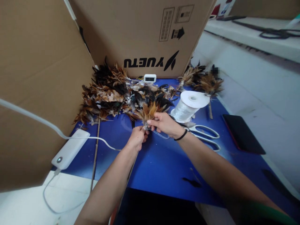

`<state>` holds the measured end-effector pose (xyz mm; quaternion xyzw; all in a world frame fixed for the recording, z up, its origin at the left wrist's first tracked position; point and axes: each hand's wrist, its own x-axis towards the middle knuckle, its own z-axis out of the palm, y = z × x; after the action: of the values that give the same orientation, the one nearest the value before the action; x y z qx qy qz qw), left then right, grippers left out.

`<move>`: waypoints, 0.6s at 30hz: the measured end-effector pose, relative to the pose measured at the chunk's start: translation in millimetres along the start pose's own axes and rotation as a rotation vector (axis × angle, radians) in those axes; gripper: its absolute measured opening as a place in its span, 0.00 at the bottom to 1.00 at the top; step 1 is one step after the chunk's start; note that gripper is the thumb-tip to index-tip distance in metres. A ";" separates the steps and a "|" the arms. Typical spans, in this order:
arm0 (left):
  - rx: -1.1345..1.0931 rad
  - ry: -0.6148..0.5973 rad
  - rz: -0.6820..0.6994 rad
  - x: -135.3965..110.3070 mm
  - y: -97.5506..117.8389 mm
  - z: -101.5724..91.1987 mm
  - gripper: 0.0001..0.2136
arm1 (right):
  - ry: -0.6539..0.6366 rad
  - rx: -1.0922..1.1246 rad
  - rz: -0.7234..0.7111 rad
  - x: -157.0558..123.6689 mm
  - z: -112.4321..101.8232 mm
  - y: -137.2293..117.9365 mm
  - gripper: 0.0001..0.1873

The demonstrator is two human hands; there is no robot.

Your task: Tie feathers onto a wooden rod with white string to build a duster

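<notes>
My left hand point(138, 137) is closed around the base of a small bunch of brown and orange feathers point(150, 112); a thin stick seems to run down from it along my left forearm. My right hand point(165, 124) pinches at the lower feathers, just right of the left hand. Below its fingers a loop of clear strip point(161, 135) hangs out. A white spool of shiny clear strip point(185, 109) stands right behind the right hand. White-handled scissors point(207, 132) lie beside the right wrist, their blades partly hidden.
A heap of dark and brown feathers point(105, 93) covers the table's back left; more feather bunches point(203, 81) sit back right. Cardboard boxes point(140, 34) wall the back and left. A white power bank point(71, 150) with cables, a thin stick point(95, 156), a small clock point(150, 78) and a phone point(243, 132) lie around.
</notes>
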<state>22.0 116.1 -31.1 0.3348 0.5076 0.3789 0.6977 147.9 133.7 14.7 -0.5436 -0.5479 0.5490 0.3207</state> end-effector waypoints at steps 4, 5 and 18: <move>0.019 0.005 0.006 -2.0 1.4 0.7 0.09 | -0.107 0.122 0.056 -2.8 -0.7 -0.3 0.08; 0.031 0.007 0.010 -2.3 1.2 0.9 0.09 | -0.113 0.101 0.060 -2.8 -0.1 1.6 0.08; 0.034 0.046 0.023 -0.9 -2.0 1.9 0.09 | 0.247 -0.516 -0.210 4.4 13.6 27.3 0.11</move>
<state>24.0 114.2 -31.8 0.3435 0.5259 0.3860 0.6756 140.8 129.1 -14.9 -0.6102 -0.6793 0.2854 0.2912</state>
